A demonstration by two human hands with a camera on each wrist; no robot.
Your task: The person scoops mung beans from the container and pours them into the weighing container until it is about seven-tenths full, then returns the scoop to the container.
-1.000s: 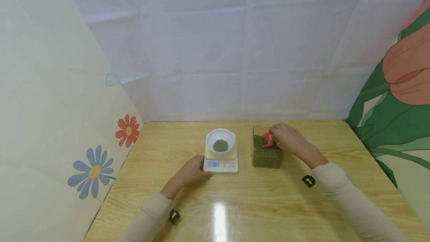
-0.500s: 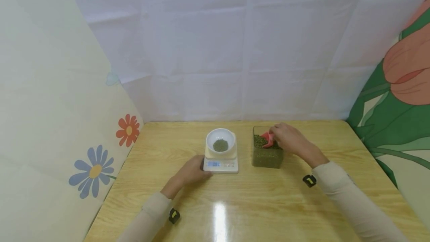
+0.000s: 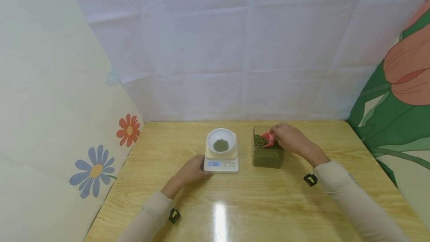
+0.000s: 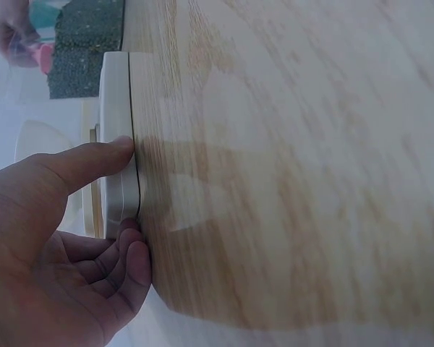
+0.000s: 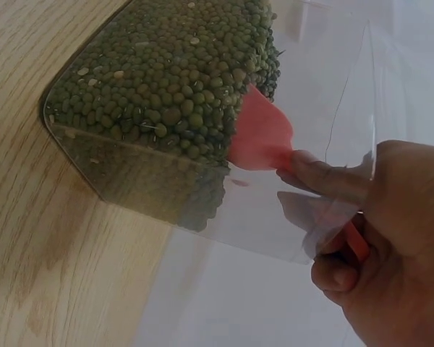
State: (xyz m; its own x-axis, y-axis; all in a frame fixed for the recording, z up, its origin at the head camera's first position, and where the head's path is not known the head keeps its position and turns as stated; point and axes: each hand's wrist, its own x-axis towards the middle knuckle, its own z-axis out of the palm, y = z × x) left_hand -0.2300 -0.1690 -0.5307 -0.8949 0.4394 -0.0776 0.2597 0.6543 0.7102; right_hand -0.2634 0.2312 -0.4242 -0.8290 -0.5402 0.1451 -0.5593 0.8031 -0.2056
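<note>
A white kitchen scale [image 3: 231, 168] with a lit display stands on the table. On it sits a white bowl [image 3: 211, 137] with a small heap of mung beans [image 3: 220, 145]. My left hand [image 3: 190, 171] grips the scale's near left corner, thumb on the front edge and fingers curled at the side, as the left wrist view shows. To the right is a clear plastic container [image 3: 268, 160] partly filled with mung beans [image 5: 166, 79]. My right hand [image 3: 291, 138] holds a red scoop [image 5: 262, 131] by its handle over the container's rim, the scoop's tip against the beans.
The scale and container stand a little apart on the wooden table [image 3: 262, 204]. A white cloth backdrop [image 3: 195, 47] hangs behind the table. Flower-printed panels flank it, the left one [image 3: 60, 104] and the right one [image 3: 403, 96].
</note>
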